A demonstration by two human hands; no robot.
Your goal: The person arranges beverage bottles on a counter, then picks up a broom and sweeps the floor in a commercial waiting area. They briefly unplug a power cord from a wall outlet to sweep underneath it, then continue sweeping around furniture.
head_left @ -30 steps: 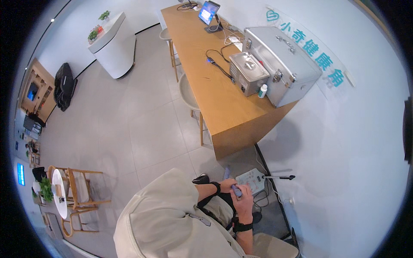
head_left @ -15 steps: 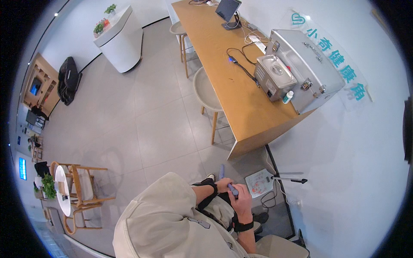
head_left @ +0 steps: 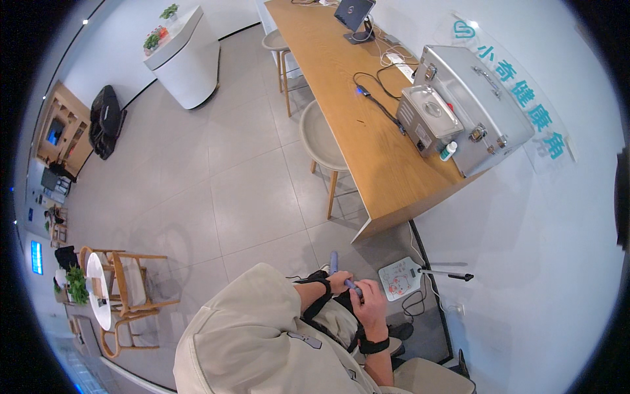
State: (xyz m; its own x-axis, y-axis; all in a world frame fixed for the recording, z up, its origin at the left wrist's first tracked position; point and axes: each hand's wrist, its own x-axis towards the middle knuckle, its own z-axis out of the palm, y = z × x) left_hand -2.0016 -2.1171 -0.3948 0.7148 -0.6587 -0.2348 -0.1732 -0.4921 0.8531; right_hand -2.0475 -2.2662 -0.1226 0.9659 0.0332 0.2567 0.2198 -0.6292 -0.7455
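Observation:
Low in front of me, both hands are close together over my lap. My left hand (head_left: pixel 339 282) is closed on a lavender rod-shaped thing (head_left: pixel 334 261), whose rounded end sticks out beyond the fingers. A second lavender stretch (head_left: pixel 354 287) shows between the two hands, and the fingers of my right hand (head_left: pixel 371 307) pinch it. Whether these are two pieces or one bent thing, I cannot tell. Dark bands circle both wrists, and pale beige sleeves and clothing cover much of the lower view.
A wooden counter (head_left: pixel 387 190) stands ahead right, bearing a metal tank device (head_left: pixel 430 108), a silver case (head_left: pixel 482 98), a small bottle (head_left: pixel 449 151) and a tablet (head_left: pixel 354 13). A bathroom scale (head_left: pixel 399 277) lies near my right hand. Stools (head_left: pixel 321 138) line the counter; a round table (head_left: pixel 95 295) stands left.
My right hand's fingers have shifted on the lavender piece. The rod end past my left hand has tilted slightly left. The whole view has moved a little.

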